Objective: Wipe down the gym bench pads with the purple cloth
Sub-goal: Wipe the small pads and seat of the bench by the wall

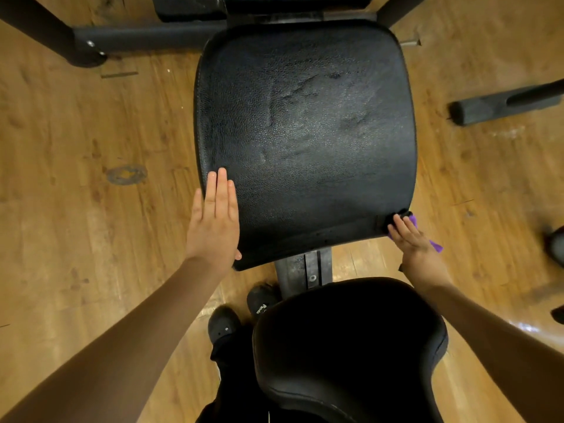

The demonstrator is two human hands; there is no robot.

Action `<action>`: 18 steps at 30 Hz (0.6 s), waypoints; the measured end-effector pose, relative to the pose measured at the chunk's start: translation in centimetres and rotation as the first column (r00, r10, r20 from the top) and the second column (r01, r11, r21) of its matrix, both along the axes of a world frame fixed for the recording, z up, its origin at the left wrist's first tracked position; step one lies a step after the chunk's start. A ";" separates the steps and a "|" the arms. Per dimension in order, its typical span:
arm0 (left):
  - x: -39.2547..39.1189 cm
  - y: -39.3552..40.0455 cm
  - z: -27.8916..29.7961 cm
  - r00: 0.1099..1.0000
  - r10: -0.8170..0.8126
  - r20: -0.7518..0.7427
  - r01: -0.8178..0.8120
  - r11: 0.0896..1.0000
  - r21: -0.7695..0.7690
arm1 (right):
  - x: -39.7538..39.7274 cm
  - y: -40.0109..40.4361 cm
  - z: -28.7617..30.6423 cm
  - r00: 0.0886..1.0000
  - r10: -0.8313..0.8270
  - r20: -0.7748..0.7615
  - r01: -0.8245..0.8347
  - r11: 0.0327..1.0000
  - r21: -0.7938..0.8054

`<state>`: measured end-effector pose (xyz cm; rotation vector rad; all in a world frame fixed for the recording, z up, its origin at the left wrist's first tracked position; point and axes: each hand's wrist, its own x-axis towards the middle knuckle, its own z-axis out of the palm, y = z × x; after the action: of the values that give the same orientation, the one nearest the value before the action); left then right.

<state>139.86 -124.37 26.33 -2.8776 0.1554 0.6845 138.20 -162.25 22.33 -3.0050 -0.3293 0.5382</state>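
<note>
From the head camera, the left hand [215, 219] is lying flat, fingers straight and together, pressing the near left edge of the large pad [305, 132] and holding nothing. The right hand [409, 236] is pressing the purple cloth [435, 245] against the pad's near right corner, fingers extended over it; the cloth is peeking out beneath and beside the fingers. A smaller pad [348, 346] is sitting nearer.

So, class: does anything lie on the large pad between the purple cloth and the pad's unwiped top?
Nothing visible does. The right hand presses the purple cloth at the large pad's near right corner; only the left hand rests flat on its near left edge.
</note>
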 end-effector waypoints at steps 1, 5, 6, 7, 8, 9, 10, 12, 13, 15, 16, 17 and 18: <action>0.0 0.1 -0.1 1.000 -0.001 0.001 0.001 1.000 -0.002 | 0.4 0.0 0.7 0.999 -0.032 -0.014 0.032 0.999 0.025; -0.1 0.1 -0.2 1.000 -0.004 0.013 0.004 1.000 -0.020 | 2.8 2.2 2.4 0.969 -0.227 0.098 0.212 0.967 0.144; -0.1 0.1 -0.1 1.000 -0.004 0.011 0.004 1.000 -0.018 | 3.2 3.0 2.4 0.960 -0.255 0.115 0.237 0.961 0.144; -0.1 0.1 0.0 1.000 -0.009 0.011 0.009 1.000 -0.012 | 3.4 4.0 2.4 0.955 -0.278 0.104 0.264 0.955 0.132; -0.1 0.2 0.1 1.000 -0.015 0.008 0.015 1.000 -0.008 | 3.1 4.7 2.1 0.956 -0.283 0.076 0.275 0.956 0.104; -0.1 0.2 0.2 1.000 -0.019 0.005 0.019 1.000 -0.012 | 2.4 5.0 1.7 0.968 -0.251 0.028 0.248 0.966 0.069; -0.1 0.3 0.2 1.000 -0.021 0.002 0.021 1.000 -0.023 | 1.3 4.9 1.5 0.983 -0.181 -0.032 0.182 0.983 0.025; -0.1 0.5 0.1 1.000 -0.024 -0.012 0.024 0.999 -0.045 | -0.8 4.3 0.8 0.988 0.005 -0.157 -0.004 1.000 0.006; 0.0 0.6 0.1 0.999 -0.032 -0.024 0.030 0.998 -0.054 | -1.2 4.2 0.7 0.989 0.063 -0.132 -0.063 0.998 0.004; 0.2 1.1 0.1 0.997 -0.067 -0.039 0.065 0.996 -0.062 | -1.0 4.9 0.6 0.985 0.156 -0.077 -0.154 0.987 0.035; 0.2 1.4 0.1 0.995 -0.093 -0.036 0.091 0.994 -0.057 | -0.6 6.1 0.7 0.967 0.252 -0.027 -0.250 0.967 0.055; 0.2 1.8 0.0 0.991 -0.128 -0.029 0.127 0.991 -0.049 | 0.0 7.7 1.0 0.928 0.372 0.013 -0.373 0.927 0.033; 0.2 2.2 0.1 0.986 -0.166 -0.012 0.166 0.985 -0.041 | 0.4 9.8 1.3 0.875 0.483 0.039 -0.484 0.875 0.031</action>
<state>140.02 -122.13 26.40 -2.8553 0.4104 0.6790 138.58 -152.43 23.65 -2.8810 -1.0994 0.5053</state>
